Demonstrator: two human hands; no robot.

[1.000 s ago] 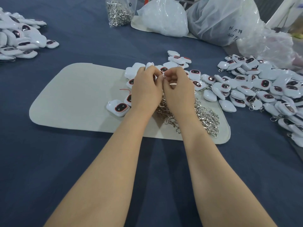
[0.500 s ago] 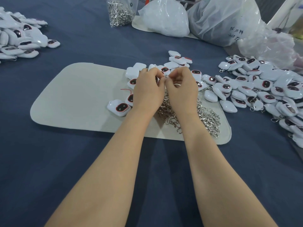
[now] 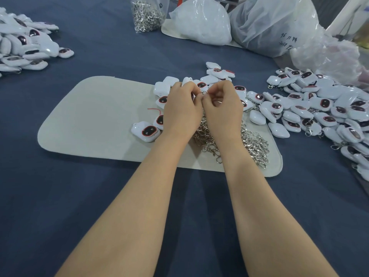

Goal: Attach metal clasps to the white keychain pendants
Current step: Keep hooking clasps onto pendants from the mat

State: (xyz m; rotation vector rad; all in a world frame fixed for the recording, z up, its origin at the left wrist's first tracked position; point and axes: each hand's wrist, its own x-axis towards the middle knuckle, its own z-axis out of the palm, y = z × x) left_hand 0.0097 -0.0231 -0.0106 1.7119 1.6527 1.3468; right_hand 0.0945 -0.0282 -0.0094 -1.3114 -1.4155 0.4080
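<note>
My left hand (image 3: 182,108) and my right hand (image 3: 223,108) meet fingertip to fingertip above a beige mat (image 3: 95,120). Between them a small metal clasp ring (image 3: 204,93) shows, pinched by both hands. My left hand's curled fingers hide whatever pendant it holds. Below the hands lies a heap of loose metal clasps (image 3: 249,142). White pendants with dark red-rimmed faces (image 3: 146,131) lie around the hands on the mat.
A large pile of pendants (image 3: 319,108) spreads at the right, another pile (image 3: 24,47) at the far left. A clear bag of clasps (image 3: 146,15) and white plastic bags (image 3: 201,23) stand at the back. Dark blue cloth (image 3: 79,196) covers the table.
The hands stay together in the same spot; the fingertips have shifted slightly and the clasp ring now shows between them.
</note>
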